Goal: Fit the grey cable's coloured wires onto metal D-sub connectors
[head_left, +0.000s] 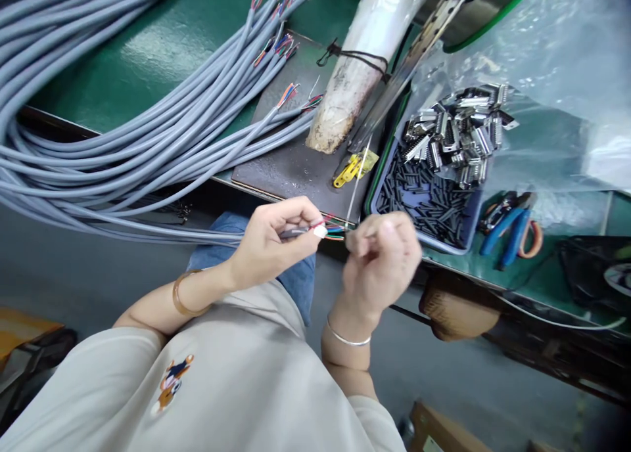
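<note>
My left hand (276,242) is closed on the end of a grey cable (217,236), thumb and forefinger pinched together. Beyond the fingertips, thin coloured wires (335,230), among them red, blue, green and orange, fan out of its jacket. At their tips is my right hand (382,261), fingers curled together and smeared by motion; what they pinch, if anything, is hidden. A thin pale strand (355,192) runs down to the wires between both hands.
Many grey cables (187,104) with stripped ends lie across the green bench. A wrapped tube (357,64) and a yellow clip (348,171) sit on the dark plate (280,176). To the right, a bin (461,247) holds black sleeves and metal connectors, beside blue-handled pliers (515,232).
</note>
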{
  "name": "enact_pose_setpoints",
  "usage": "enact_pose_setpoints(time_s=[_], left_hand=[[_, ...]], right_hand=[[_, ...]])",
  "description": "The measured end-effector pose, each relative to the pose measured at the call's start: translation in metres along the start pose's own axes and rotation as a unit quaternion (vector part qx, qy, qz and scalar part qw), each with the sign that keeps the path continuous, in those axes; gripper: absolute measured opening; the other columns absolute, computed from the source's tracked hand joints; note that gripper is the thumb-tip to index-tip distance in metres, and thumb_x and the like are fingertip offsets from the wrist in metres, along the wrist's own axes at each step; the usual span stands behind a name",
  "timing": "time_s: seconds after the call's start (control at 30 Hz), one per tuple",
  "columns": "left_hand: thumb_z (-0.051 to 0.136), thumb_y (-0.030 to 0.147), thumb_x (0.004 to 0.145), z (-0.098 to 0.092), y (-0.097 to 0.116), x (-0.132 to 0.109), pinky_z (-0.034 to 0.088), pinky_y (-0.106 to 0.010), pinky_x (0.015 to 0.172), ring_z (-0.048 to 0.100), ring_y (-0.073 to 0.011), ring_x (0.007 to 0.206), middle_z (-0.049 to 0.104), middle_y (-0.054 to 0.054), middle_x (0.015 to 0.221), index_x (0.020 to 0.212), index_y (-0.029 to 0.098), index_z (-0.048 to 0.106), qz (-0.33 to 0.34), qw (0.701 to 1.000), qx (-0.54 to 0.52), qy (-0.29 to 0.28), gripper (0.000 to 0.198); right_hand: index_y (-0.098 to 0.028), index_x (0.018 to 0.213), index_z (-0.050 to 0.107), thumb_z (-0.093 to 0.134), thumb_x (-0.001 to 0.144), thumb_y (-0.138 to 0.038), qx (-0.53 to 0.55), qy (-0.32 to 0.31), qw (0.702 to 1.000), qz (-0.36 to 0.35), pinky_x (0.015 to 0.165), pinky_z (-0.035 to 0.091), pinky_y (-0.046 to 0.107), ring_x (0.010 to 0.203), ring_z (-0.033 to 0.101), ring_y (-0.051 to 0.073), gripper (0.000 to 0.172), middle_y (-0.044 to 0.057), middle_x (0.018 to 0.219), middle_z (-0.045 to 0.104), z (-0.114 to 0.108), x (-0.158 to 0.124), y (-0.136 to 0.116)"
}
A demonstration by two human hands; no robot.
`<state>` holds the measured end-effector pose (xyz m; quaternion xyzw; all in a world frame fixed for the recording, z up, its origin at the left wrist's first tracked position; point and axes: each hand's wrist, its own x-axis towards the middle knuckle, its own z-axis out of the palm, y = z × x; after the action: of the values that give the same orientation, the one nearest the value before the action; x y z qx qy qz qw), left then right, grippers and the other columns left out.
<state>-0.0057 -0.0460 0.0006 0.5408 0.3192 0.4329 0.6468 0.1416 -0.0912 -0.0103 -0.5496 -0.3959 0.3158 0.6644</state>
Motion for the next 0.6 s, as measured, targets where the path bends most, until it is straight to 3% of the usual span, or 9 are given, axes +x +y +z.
enact_pose_setpoints(time_s=[0.07, 0.23, 0.4, 0.6], left_hand=[[0.074, 0.024, 0.082, -0.002, 0.0, 0.002, 0.04, -0.018, 0.052, 0.039, -0.0043, 0.053, 0.05, 0.005, 0.063, 0.072, 0.016, 0.058, -0.033, 0.999, -0.035, 0.011, 0.021], [0.077, 0.03, 0.08, -0.004, -0.003, 0.002, 0.041, -0.017, 0.052, 0.04, -0.0043, 0.053, 0.051, 0.005, 0.063, 0.074, 0.016, 0.059, -0.045, 0.998, -0.046, 0.014, 0.024], [0.08, 0.03, 0.08, -0.001, -0.004, 0.0, 0.043, -0.018, 0.054, 0.044, -0.0048, 0.054, 0.053, 0.005, 0.064, 0.075, 0.016, 0.059, -0.034, 0.999, -0.04, 0.015, 0.025], [0.084, 0.04, 0.078, -0.002, 0.0, 0.002, 0.04, -0.019, 0.049, 0.038, -0.0037, 0.047, 0.047, 0.008, 0.057, 0.075, 0.018, 0.056, -0.066, 0.994, -0.084, 0.037, 0.036]], right_hand=[[-0.02, 0.07, 0.063, 0.064, 0.094, -0.033, -0.03, 0.023, 0.999, -0.02, 0.044, 0.024, 0.023, 0.044, 0.036, 0.006, 0.027, -0.006, 0.052, 0.048, -0.005, 0.004, -0.005], [-0.021, 0.093, 0.077, 0.068, 0.093, -0.046, -0.154, -0.114, 0.981, 0.043, 0.044, 0.029, 0.024, 0.046, 0.042, 0.007, 0.026, -0.001, 0.067, 0.066, -0.01, -0.003, -0.01], [-0.021, 0.082, 0.072, 0.068, 0.093, -0.038, -0.194, -0.113, 0.974, 0.012, 0.049, 0.035, 0.024, 0.051, 0.046, 0.008, 0.02, -0.004, 0.063, 0.059, -0.003, -0.011, -0.008], [-0.02, 0.076, 0.07, 0.067, 0.094, -0.035, -0.241, -0.158, 0.958, -0.012, 0.046, 0.031, 0.025, 0.047, 0.042, 0.007, 0.023, -0.004, 0.061, 0.058, -0.006, -0.015, -0.009]])
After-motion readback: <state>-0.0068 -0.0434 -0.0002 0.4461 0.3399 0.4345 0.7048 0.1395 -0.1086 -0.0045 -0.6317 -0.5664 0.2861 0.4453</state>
